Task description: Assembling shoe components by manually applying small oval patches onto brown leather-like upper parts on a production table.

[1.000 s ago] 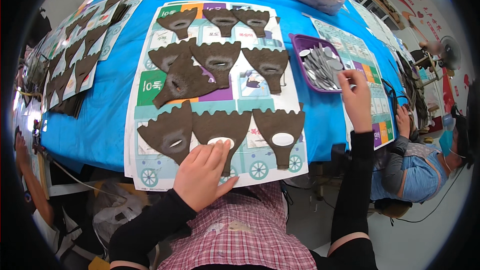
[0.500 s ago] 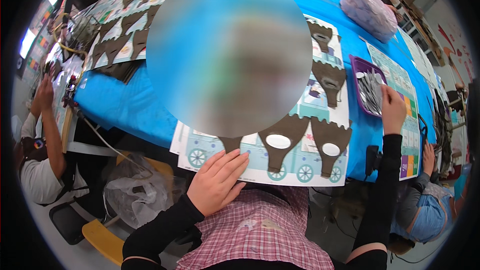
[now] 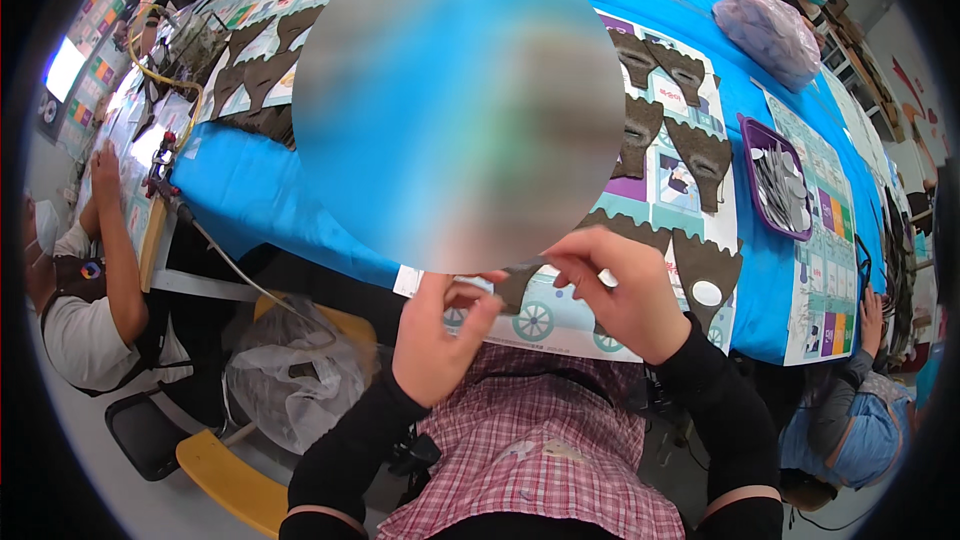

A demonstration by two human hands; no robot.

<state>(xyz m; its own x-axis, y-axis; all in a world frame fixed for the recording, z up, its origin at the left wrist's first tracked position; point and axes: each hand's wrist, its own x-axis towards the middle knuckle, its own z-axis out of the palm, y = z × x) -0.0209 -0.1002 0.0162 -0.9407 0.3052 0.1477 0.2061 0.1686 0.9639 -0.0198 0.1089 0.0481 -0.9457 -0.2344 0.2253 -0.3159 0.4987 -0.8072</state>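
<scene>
My left hand (image 3: 440, 335) is at the near edge of a printed sheet (image 3: 645, 195), fingers curled in and tips partly lost behind the blurred circle. Just right of it, my right hand (image 3: 630, 292) pinches thumb and forefinger together; whatever is between them is too small to name. Between the hands shows the narrow end of a dark brown cut piece (image 3: 514, 290). Right of my right hand lies another brown cut piece (image 3: 712, 255) with a white oval (image 3: 707, 293) on it. Several similar brown pieces lie in rows farther up the sheet.
A purple basket (image 3: 748, 172) of grey-white flat pieces stands right of the sheet on the blue table cover (image 3: 255, 200). A stuffed pink plastic bag (image 3: 765, 30) sits farther back. Other people work at left, right and far right. A clear bag (image 3: 300, 380) hangs over a yellow chair.
My right hand has come from the purple basket to the sheet beside my left hand. My left hand has gone from lying flat to curled fingers. The view has shifted.
</scene>
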